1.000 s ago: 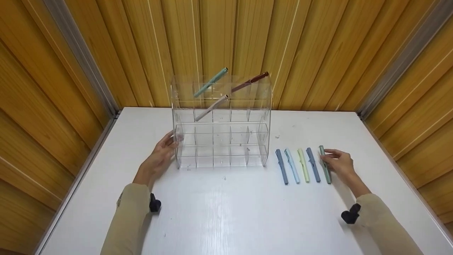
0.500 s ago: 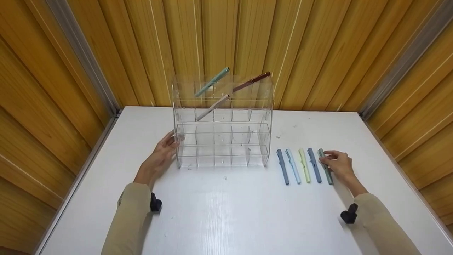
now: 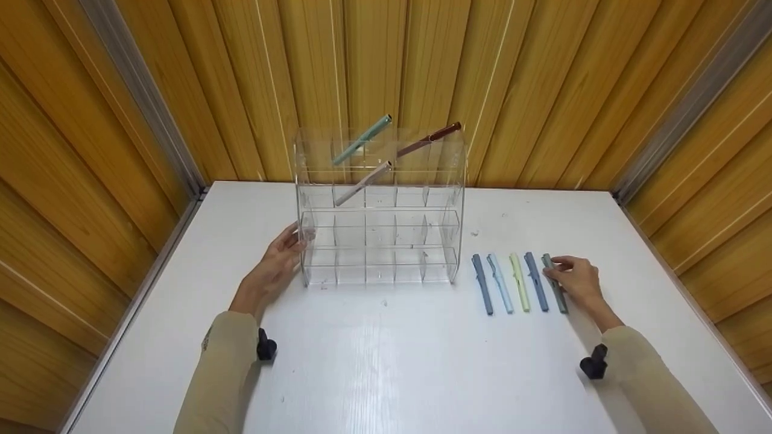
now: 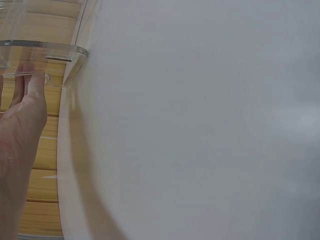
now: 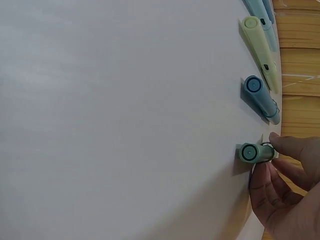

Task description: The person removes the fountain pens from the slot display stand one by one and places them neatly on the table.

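My right grip (image 3: 576, 278) pinches the dark green pen (image 3: 560, 298) between thumb and fingers, close to its clip end. This pen is right of the clear rack (image 3: 379, 256), the outermost of a row of five; whether any part of it is raised off the counter (image 3: 386, 361) I cannot tell. My left grip (image 3: 270, 265) holds the rack at its left side, fingertips showing through the transparent panel.

Next inward toward the rack from the dark green pen is a blue pen (image 3: 535, 282), apart from it. Then come a yellow-green pen (image 3: 519, 282), a light blue pen (image 3: 500, 283) and a slate-blue pen (image 3: 482, 284), the last being nearest the rack's right side. All four lie on the counter, roughly parallel, clip ends pointing away from me.

The rack stands upright and is divided into tiers and columns. At its top, a teal pen (image 3: 362, 140) leans toward the rack's right; to the right of that, a dark red pen (image 3: 429, 139) leans likewise. Below both, a pale pinkish pen (image 3: 363, 183) sits at a similar slant. Behind the rack rises a wood-grain wall (image 3: 371, 60).
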Motion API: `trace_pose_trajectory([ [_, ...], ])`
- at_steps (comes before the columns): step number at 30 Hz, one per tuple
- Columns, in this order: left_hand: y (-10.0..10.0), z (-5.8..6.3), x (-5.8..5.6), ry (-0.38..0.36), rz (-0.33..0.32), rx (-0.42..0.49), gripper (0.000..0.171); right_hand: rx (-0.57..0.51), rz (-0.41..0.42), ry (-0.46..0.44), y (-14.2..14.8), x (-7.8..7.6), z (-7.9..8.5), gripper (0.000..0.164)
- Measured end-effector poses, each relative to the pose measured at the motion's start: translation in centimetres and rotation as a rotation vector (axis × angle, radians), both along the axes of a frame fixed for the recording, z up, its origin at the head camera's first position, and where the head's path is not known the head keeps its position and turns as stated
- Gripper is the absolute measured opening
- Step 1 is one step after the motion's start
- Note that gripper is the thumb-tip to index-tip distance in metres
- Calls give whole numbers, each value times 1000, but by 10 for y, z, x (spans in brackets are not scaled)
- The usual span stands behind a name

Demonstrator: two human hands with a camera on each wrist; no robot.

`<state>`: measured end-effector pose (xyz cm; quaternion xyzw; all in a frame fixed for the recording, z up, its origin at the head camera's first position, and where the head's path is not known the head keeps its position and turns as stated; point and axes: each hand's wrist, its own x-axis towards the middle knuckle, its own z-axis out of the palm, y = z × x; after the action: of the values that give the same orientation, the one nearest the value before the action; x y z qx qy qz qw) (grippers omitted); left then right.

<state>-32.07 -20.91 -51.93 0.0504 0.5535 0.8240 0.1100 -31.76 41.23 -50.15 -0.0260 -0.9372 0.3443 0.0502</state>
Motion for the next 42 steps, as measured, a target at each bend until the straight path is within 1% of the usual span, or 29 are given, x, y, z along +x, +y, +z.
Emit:
trace_pose_trajectory([
  [4, 0, 0, 1, -33, -5, 27, 75, 20, -1, 4, -1, 1, 1, 47],
  [9, 0, 0, 2, -43, -12, 60, 78, 75, -1, 31, -3, 2, 5, 44],
  [13, 0, 0, 2, -46, -8, 93, 81, 66, 21, 46, -7, 2, 12, 43],
  [16, 0, -1, 4, -37, -7, 76, 80, 51, 43, 66, -10, 1, 17, 42],
  [21, 0, -2, 6, -29, -7, 21, 72, 56, 91, 139, -15, -2, 25, 39],
  [23, 0, -2, 5, -31, -3, 13, 71, 45, 102, 141, -18, -4, 30, 39],
  [27, 1, -3, 4, -33, 2, 16, 72, -10, 103, 97, -28, -4, 41, 42],
  [31, 1, -3, 4, -49, 1, 19, 69, -67, 130, 68, -41, -1, 52, 43],
  [35, 1, -2, 4, -56, -2, 36, 67, -95, 182, 82, -55, 1, 63, 43],
  [40, 2, 0, 4, -43, -2, 70, 73, -109, 240, 115, -75, 0, 78, 40],
  [42, 2, 0, 4, -51, 3, 79, 73, -119, 264, 123, -84, -1, 84, 39],
])
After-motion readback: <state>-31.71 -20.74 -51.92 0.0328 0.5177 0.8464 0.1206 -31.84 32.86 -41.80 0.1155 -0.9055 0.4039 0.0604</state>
